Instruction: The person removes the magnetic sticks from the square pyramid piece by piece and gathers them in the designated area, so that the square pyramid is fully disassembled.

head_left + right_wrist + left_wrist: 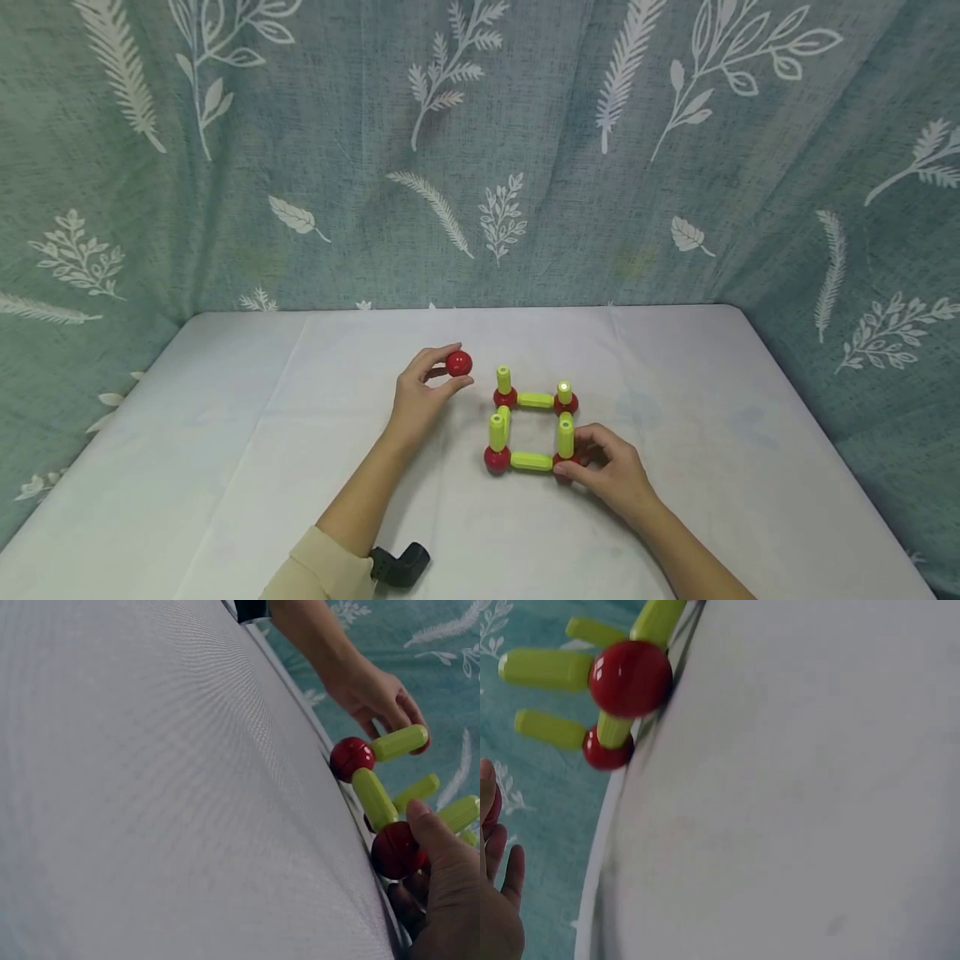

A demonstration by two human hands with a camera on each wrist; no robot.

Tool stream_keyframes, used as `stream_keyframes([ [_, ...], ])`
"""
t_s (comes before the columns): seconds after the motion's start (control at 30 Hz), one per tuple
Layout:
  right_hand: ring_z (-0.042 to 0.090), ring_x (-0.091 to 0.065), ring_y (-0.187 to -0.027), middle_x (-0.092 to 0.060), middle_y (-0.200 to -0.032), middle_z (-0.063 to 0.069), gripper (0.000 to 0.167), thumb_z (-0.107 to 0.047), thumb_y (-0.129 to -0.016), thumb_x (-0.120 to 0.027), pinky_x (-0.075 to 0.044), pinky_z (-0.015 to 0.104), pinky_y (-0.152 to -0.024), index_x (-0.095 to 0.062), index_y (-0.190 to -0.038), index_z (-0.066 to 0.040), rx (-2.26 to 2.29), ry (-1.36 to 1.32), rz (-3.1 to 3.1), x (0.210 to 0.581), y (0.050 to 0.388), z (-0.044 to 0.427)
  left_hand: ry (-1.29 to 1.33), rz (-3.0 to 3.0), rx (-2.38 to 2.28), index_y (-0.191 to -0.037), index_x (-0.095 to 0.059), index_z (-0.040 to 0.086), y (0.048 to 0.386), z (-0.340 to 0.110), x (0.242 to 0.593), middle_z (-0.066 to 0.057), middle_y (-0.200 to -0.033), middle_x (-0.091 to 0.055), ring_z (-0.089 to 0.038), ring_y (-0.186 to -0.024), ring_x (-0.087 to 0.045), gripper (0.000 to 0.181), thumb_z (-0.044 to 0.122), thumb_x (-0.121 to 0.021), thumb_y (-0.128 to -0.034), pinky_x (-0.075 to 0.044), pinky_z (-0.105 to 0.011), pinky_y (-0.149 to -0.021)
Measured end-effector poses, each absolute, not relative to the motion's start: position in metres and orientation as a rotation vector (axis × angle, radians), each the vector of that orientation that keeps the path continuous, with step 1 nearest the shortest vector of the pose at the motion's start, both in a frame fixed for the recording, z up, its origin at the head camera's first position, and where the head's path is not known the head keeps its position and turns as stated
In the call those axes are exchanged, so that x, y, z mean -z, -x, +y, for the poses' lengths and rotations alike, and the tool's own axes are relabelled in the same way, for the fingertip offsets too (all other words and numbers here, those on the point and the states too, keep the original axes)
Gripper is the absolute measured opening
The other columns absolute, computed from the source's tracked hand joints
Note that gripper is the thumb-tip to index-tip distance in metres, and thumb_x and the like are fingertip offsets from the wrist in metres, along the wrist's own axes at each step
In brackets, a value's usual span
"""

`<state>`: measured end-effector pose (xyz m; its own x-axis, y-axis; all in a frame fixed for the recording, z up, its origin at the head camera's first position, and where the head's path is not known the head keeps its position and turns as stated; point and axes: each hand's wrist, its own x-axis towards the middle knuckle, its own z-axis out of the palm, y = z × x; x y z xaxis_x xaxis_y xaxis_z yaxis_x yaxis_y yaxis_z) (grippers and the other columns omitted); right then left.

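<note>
The head view looks from above the 6 o'clock side of the desk [247, 450], facing 12 o'clock and downward to the curtain [337, 125]; it is the farthest back. The left wrist view sits low and near, rolled so that upright sticks [544, 669] point to 9 o'clock, with the left hand [416, 400] at 8. The right wrist view, also low and close, is rolled the other way, with the right hand [613, 473] at 4 o'clock. Head and right wrist share both hands; all three share the frame [531, 462].

bkgd: teal fabric [345, 175] w/ wht leaf prints [294, 217] | sfc: wht tbl [300, 450], rnd far corners
</note>
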<state>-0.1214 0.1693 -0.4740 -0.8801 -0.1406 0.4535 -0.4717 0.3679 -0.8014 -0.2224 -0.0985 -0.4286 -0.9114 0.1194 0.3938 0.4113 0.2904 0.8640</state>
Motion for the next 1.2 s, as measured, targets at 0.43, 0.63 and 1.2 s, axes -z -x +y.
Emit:
stream_keyframes([
  [0.43,0.008,-0.062,-0.071,-0.062,-0.087,0.000,0.035,-0.007,-0.068,-0.083,-0.053,0.024,-0.062,-0.063,-0.095,-0.011,-1.601,-0.616,-2.240,0.480,0.124,0.170,0.329,-2.507,1.603,-0.129,-0.058,0.009,0.267,-0.133,0.445,-0.009,-0.117,-0.060,-0.025,-0.113,-0.052,0.052,0.016,-0.076,-0.0801,-0.043,-0.042,-0.099],
  [0.63,0.009,-0.061,-0.073,-0.061,-0.087,0.001,0.036,-0.006,-0.066,-0.084,-0.053,0.023,-0.064,-0.063,-0.096,-0.010,-1.586,-0.632,-2.240,0.479,0.122,0.173,0.289,-2.702,1.478,-0.134,-0.055,0.013,0.282,-0.140,0.454,-0.014,-0.133,-0.054,-0.032,-0.126,-0.044,0.055,0.021,-0.074,-0.0826,-0.034,-0.049,-0.106],
  [1.2,0.006,-0.061,-0.080,-0.060,-0.093,-0.002,0.037,-0.011,-0.067,-0.084,-0.053,0.022,-0.069,-0.063,-0.097,-0.012,-1.482,-0.671,-2.280,0.481,0.121,0.176,0.178,-2.839,1.206,-0.138,-0.050,0.020,0.324,-0.132,0.458,-0.010,-0.136,-0.054,-0.030,-0.130,-0.044,0.058,0.035,-0.069,-0.0852,-0.028,-0.049,-0.110],
])
